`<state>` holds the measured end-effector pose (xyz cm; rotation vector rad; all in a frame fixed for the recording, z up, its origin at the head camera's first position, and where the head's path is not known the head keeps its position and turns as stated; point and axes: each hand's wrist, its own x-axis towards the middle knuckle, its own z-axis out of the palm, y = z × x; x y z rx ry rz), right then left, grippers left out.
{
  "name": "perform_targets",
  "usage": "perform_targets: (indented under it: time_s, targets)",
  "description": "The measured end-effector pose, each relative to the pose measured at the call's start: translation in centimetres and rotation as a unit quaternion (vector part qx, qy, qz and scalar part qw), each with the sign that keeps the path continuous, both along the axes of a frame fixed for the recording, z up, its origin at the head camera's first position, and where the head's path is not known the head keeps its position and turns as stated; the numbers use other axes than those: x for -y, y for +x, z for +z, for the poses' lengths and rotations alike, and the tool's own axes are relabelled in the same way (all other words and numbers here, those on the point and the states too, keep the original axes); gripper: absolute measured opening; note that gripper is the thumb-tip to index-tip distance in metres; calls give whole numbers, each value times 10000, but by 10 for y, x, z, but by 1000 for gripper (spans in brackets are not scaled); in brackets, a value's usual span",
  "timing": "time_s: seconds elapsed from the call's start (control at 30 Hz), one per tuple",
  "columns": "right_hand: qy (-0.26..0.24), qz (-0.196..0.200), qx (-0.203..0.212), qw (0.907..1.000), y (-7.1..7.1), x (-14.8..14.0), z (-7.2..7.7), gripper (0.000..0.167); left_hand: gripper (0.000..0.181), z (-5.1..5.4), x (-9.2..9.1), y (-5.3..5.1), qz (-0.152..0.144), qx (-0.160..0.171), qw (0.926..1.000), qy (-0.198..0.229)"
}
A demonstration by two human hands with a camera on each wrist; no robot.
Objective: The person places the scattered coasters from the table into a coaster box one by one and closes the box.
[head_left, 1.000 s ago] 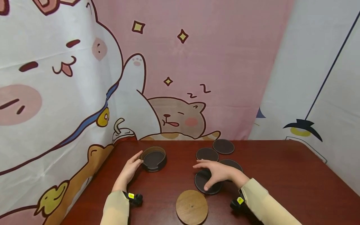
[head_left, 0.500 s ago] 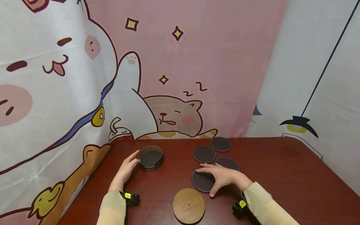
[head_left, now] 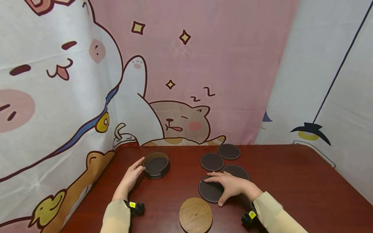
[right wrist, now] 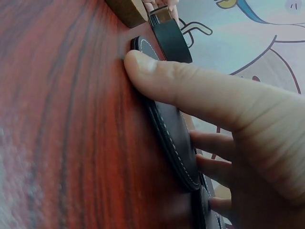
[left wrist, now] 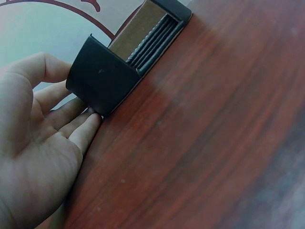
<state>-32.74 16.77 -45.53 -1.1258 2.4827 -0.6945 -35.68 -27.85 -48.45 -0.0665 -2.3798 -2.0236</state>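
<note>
In the head view a round black coaster holder [head_left: 156, 172] with a notched front stands at left, with dark coasters stacked inside. My left hand [head_left: 131, 177] touches its outer left side with the fingertips; in the left wrist view the fingers [left wrist: 85, 135] lie against the wall, not around it. A round black coaster [head_left: 210, 190] with pale stitching lies on the table at right. Over it arches my right hand [head_left: 233, 187], fingers spread above its top. In the right wrist view the thumb [right wrist: 143, 71] sits at the coaster's edge. Whether it presses there I cannot tell.
Several more black coasters lie behind the right hand, among them a middle one [head_left: 212, 161], a far one [head_left: 229, 151] and a partly covered one [head_left: 236, 171]. A round wooden disc [head_left: 196, 215] lies at the front of the reddish-brown table [head_left: 291, 181]. A printed cloth [head_left: 233, 64] hangs behind.
Relative to the coaster, my right hand has shifted slightly right, and its thumb moved from over the top to the near right edge. My left hand stays at the holder. The view shifted slightly.
</note>
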Motion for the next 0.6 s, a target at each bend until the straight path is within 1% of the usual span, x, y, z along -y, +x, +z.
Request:
perform_targets:
  time_s: [0.2,0.37,0.6]
  targets:
    - [10,-27,-267,9996,-1,1,-1,84,58,0,0,0,-10,-46,10000,-26]
    - [-28,-74,-435,9990,0,2,-3,80,58,1,0,1,-26,-14,10000,-28]
    - [-406,-202,-468,9979,-1,1,0,76,58,2,0,2,-80,-61,9999,-69]
